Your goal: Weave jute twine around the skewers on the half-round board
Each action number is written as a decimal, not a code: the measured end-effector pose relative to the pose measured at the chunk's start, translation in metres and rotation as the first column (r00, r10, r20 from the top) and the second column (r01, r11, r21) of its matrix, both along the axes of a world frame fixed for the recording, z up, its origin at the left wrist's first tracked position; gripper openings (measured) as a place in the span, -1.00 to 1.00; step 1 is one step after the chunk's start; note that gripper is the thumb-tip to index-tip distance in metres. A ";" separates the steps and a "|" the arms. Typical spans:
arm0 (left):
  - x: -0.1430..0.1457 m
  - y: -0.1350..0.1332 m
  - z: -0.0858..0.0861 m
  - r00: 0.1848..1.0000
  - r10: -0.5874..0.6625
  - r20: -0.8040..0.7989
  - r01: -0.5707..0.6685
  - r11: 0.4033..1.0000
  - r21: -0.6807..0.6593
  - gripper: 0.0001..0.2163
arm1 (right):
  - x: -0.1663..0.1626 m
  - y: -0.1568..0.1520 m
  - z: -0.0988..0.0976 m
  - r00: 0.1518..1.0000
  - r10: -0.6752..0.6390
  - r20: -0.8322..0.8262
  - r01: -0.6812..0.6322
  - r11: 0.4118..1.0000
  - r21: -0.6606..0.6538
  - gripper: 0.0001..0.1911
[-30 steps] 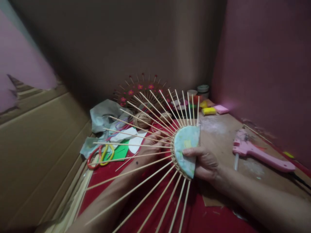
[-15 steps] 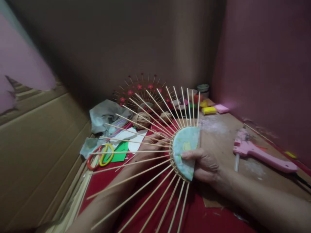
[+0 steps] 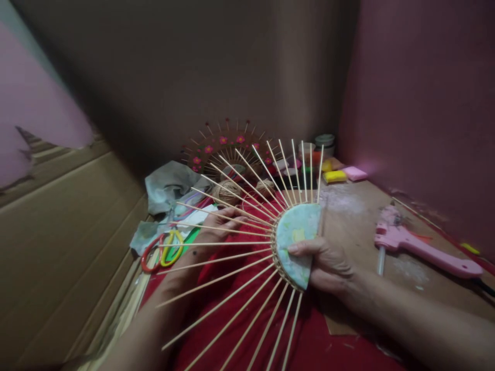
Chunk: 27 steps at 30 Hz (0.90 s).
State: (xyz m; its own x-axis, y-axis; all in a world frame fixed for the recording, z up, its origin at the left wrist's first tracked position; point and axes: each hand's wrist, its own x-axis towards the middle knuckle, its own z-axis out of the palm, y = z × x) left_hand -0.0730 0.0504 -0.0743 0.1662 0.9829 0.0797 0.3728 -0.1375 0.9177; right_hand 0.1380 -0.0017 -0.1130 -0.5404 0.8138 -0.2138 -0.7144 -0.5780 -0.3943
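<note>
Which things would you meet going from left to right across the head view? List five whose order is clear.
Scissors with red and yellow loop handles → the person's left hand → flat, pale blue half-disc → small yellow rectangular block → pink plastic glue gun.

To the right, a pink glue gun (image 3: 429,253) rests on a brown board (image 3: 348,226) near a pink wall (image 3: 425,103), with a yellow packet (image 3: 334,176) and a pink packet (image 3: 355,173) at the board's far end and a jar (image 3: 325,142) behind them. To the left, scissors (image 3: 164,251) with one red and one yellow handle overlap a green sheet (image 3: 188,244), and a crumpled grey cloth (image 3: 166,185) sits beyond, near a cardboard panel (image 3: 69,247). At the back stands a brown ornament (image 3: 232,147) with pink flowers.
</note>
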 end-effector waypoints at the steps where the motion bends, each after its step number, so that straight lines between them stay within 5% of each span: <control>1: -0.007 0.001 0.003 1.000 -0.001 -0.030 0.002 1.000 0.006 -0.80 | 0.000 0.000 0.000 1.000 0.006 0.005 -0.006 1.000 0.001 -0.55; 11: -0.057 0.002 0.026 0.996 0.054 0.077 -0.060 0.995 0.078 -0.95 | 0.000 0.001 -0.004 0.999 0.044 0.027 -0.042 0.997 -0.064 -0.65; 20: -0.058 0.004 0.025 0.936 0.190 0.295 -0.211 0.977 0.040 -0.89 | 0.002 0.000 -0.003 0.997 0.074 0.015 -0.073 0.997 -0.033 -0.66; 27: -0.052 0.001 0.025 0.892 0.181 0.415 -0.235 0.969 0.081 -0.93 | 0.002 0.000 -0.003 0.995 0.096 0.036 -0.095 0.995 -0.035 -0.66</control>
State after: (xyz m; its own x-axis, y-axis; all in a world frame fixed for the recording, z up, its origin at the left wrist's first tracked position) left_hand -0.1249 0.0516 -0.0492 -0.1133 0.9688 0.2206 0.0093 -0.2210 0.9752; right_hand 0.1396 -0.0020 -0.1164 -0.6066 0.7509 -0.2613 -0.6402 -0.6562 -0.3995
